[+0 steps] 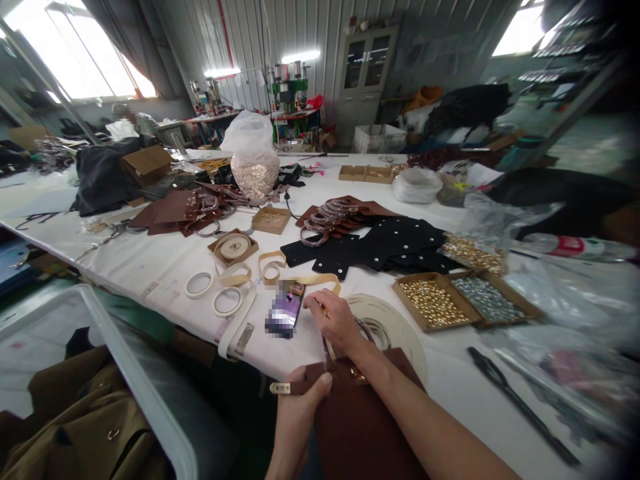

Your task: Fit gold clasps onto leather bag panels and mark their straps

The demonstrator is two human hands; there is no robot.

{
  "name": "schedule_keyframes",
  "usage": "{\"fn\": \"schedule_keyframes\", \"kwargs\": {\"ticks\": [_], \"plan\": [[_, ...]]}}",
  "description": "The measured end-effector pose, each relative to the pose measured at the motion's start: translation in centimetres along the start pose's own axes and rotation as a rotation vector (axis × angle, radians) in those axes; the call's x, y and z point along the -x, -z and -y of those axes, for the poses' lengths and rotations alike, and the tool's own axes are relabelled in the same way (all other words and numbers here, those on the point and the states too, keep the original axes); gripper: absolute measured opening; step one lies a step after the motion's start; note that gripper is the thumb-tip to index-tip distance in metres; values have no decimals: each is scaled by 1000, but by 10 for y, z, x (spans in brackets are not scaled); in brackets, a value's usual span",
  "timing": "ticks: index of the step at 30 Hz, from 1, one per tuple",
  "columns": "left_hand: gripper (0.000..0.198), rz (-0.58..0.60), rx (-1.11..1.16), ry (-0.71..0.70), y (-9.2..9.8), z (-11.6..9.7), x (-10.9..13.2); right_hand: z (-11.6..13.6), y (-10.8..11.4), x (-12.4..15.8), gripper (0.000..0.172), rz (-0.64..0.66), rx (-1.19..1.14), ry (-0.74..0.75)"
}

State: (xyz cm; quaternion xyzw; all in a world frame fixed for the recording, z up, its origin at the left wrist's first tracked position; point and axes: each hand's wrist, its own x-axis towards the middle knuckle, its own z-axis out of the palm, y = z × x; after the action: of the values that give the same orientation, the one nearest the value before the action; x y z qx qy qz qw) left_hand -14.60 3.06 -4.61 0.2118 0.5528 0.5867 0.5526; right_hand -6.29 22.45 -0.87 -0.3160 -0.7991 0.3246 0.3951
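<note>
My left hand [299,407] is closed on the edge of a dark brown leather piece [360,427] at the table's near edge, thumb on top, next to a small gold metal fitting [280,388]. My right hand [336,321] rests on the white table [150,260] just beyond the leather, fingers curled beside a phone [285,308] with a blurred screen. What those fingers pinch, if anything, I cannot make out. A beige strap [300,280] runs behind the phone, and a coil of cream strap [395,327] lies right of my hand.
Rolls of tape [227,301] lie left of the phone. Two cardboard trays hold gold studs [433,303] and silver studs [487,300]. Black leather panels [380,247], brown pieces with rings [330,217] and a bag of metal parts [255,170] sit farther back. A person is at the far left.
</note>
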Motion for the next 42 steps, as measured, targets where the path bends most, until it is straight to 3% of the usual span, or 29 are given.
{"fn": "schedule_keyframes", "kwargs": {"ticks": [6, 11, 14, 18, 21, 25, 30, 36, 42], "plan": [[55, 19, 40, 19, 2, 3, 3, 15, 20, -12, 44, -100, -219, -181], [55, -29, -4, -24, 2, 7, 6, 36, 79, -17, 54, -154, -237, -228], [54, -24, -15, -36, 2, 10, 6, 41, 118, 6, 46, -110, -63, -249], [53, -27, -7, -32, 2, 13, 7, 32, 149, 71, 29, -24, 222, -256], [52, -40, -2, -30, 2, 15, 8, 26, 153, 125, 27, 30, 344, -244], [51, -37, 11, 0, 3, 16, 6, 25, 142, 170, 45, 91, 407, -280], [55, 15, 47, 34, 1, 8, 8, 18, 131, 171, 27, 51, 394, -294], [62, -20, 24, -5, 0, 9, 12, -1, 131, 167, 20, -33, 299, -265], [55, -53, -43, -80, -12, 5, 25, -8, 128, 181, 27, -174, 322, -323]]}}
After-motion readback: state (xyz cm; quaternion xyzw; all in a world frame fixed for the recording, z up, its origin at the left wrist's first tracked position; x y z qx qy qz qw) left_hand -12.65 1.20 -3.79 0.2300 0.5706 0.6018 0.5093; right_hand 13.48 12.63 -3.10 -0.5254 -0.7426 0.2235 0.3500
